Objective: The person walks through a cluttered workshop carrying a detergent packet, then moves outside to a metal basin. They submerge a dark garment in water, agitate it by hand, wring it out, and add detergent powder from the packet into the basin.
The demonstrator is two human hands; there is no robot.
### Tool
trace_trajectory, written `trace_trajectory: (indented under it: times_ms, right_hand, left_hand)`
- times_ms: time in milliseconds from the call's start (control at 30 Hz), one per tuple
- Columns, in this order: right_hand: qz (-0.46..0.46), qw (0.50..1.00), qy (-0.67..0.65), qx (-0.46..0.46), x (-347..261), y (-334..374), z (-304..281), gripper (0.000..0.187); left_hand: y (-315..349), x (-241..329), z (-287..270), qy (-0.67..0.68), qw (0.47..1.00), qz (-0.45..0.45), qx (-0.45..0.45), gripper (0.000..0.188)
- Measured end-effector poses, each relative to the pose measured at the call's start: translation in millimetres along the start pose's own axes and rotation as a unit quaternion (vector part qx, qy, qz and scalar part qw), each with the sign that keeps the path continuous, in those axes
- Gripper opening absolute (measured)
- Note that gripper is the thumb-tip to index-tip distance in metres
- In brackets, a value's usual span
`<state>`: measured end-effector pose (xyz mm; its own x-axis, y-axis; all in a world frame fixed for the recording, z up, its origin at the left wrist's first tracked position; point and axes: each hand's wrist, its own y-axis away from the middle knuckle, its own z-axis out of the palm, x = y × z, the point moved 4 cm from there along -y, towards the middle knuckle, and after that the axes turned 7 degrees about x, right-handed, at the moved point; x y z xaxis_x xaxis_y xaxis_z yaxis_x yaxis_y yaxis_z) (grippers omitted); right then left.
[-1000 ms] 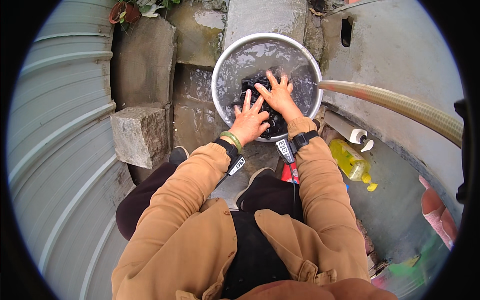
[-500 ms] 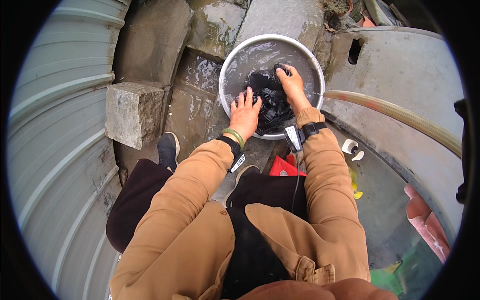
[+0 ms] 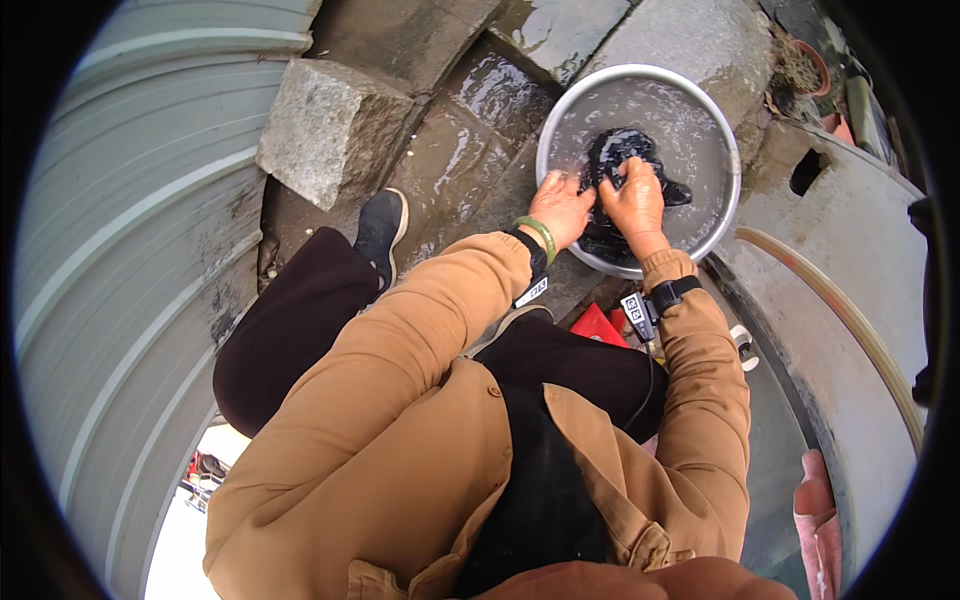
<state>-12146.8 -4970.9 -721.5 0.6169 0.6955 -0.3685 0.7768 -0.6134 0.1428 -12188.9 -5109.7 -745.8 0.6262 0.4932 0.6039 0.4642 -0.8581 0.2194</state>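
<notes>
A round metal basin (image 3: 645, 71) of cloudy water stands on the wet stone paving in front of me. In it lies a wet black cloth (image 3: 622, 148), bunched up and partly under the water; its exact kind I cannot make out. Over the left side of the basin, my left hand (image 3: 562, 208) has its fingers curled on the cloth's edge. My right hand (image 3: 634, 206) grips the cloth near the middle, close beside the left, with fingers and thumb bent in. The fingertips of both hands are partly hidden by the cloth.
A yellowish hose (image 3: 830, 300) bends along the right, its end near the basin rim. A rough stone block (image 3: 335, 130) stands left, by a corrugated metal wall (image 3: 150, 250). A red packet (image 3: 598, 326) lies near my knee; a pink cloth (image 3: 817, 520) hangs at lower right.
My view has shifted, so the basin appears farther right. My right hand has moved from the cloth's far right side in toward my left hand, and the cloth is bunched differently.
</notes>
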Motion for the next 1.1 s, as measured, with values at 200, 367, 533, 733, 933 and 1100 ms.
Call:
trace_trajectory:
  times_ms: [200, 367, 533, 733, 933, 1100]
  right_hand:
    - [0.007, 0.995, 0.095, 0.02, 44, -52, 4, 0.035]
    - [0.151, 0.971, 0.065, 0.176, 78, -84, -32, 0.035]
    - [-0.032, 0.984, -0.058, 0.167, 36, -26, -68, 0.022]
    - [-0.101, 0.991, -0.032, -0.077, 1, 35, -37, 0.021]
    - [-0.018, 0.996, 0.002, -0.088, 28, -4, 10, 0.029]
    - [0.053, 0.991, 0.059, -0.106, 49, -23, 26, 0.041]
  left_hand:
    - [-1, 16, -5, 0.034, 0.999, -0.018, 0.025, 0.048]
    - [7, 25, -8, 0.062, 0.997, 0.02, -0.033, 0.057]
    - [-2, 18, -6, 0.064, 0.997, 0.006, -0.04, 0.055]
    - [5, 5, -4, -0.026, 0.996, -0.001, -0.08, 0.056]
    - [3, 5, -3, -0.027, 0.996, 0.0, -0.08, 0.05]
    - [-5, 0, -2, -0.036, 0.996, 0.002, -0.086, 0.044]
